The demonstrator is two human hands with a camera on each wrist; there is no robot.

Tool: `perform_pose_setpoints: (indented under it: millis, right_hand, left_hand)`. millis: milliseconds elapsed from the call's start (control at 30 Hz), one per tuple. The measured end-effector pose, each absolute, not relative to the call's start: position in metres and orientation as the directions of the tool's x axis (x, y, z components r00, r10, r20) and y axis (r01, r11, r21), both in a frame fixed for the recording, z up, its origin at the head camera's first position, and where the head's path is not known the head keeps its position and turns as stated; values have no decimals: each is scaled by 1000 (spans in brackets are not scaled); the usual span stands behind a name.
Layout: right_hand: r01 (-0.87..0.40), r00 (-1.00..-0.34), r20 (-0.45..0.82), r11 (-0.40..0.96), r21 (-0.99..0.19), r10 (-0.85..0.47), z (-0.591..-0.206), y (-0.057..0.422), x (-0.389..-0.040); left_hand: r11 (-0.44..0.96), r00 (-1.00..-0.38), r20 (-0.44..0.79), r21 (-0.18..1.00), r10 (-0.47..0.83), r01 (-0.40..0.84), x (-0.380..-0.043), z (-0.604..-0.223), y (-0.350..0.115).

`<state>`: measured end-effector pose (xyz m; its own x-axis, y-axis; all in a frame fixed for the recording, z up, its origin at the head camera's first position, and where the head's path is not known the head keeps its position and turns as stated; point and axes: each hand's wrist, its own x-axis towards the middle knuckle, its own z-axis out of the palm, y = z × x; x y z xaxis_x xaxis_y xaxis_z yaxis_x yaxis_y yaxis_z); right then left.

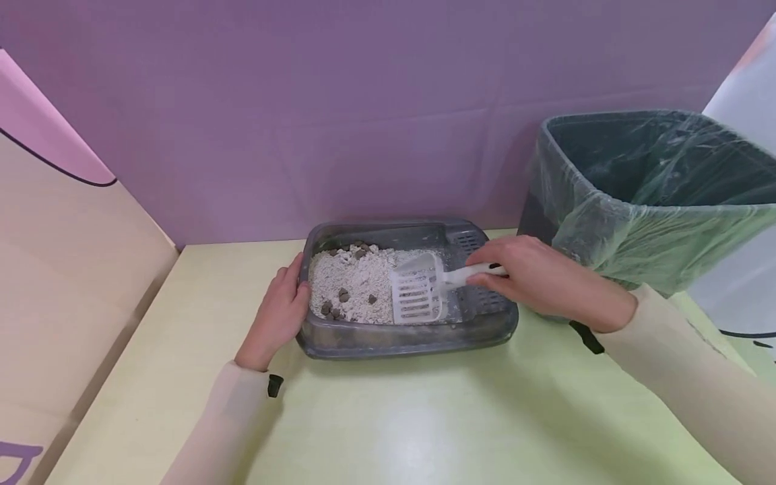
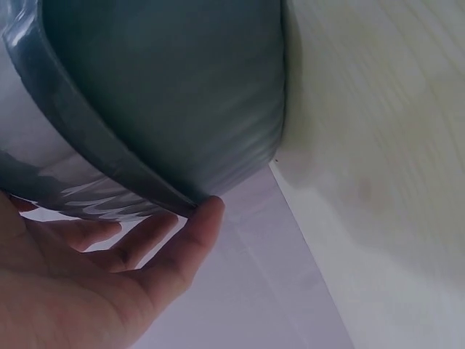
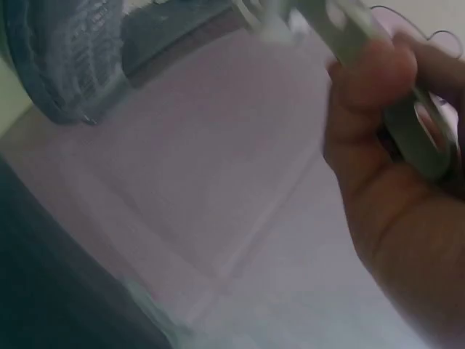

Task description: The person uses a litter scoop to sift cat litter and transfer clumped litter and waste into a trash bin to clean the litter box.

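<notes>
A dark grey litter box (image 1: 406,340) stands on the table, holding pale litter (image 1: 358,276) with several brown clumps. My left hand (image 1: 280,306) holds its left end; in the left wrist view, the fingers (image 2: 185,251) lie along the outside of the rim. My right hand (image 1: 533,276) grips the handle of a white slotted litter scoop (image 1: 418,296). The scoop's head is over the right part of the litter, its slotted face visible from above. In the right wrist view, my right hand (image 3: 407,174) wraps the handle, and the scoop's head is mostly out of frame.
To the right stands a dark bin (image 1: 606,202) lined with a clear plastic bag (image 1: 679,249). Behind the box rises a purple backdrop (image 1: 339,135). The box's right end has a slotted step (image 1: 485,300). All this stands on a pale yellow table (image 1: 388,417).
</notes>
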<state>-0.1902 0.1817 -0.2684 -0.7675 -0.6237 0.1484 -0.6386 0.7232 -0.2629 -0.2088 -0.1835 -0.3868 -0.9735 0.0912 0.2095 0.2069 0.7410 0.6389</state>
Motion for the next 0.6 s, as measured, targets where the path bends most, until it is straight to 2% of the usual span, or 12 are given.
perform_pose_setpoints:
  millis: [133,267,333,500,600]
  right_hand:
    - [-621,-753,-21,720,-311,-658,-281,171,-213]
    - [-599,-731,-127,720,-350,-670,-290,155,-224]
    - [-594,-738,-126,727,-344,-663,-289,151,-224]
    - [-612,-771,-12,747,-261,-636,-271,154,-218]
    - [-609,-771,-39,755,-242,-635,-268,155,-221]
  left_hand:
    - [748,-975,198,633,96,202,-209,-385,-184]
    - [747,-977,190,635,95,196,-209,-386,-185]
    - [743,-977,187,639,99,198,-210,-385,-185]
    - [740,-975,192,639,108,208,-210,-383,-184]
    - [742,-975,202,639,95,205,-210,-383,-185]
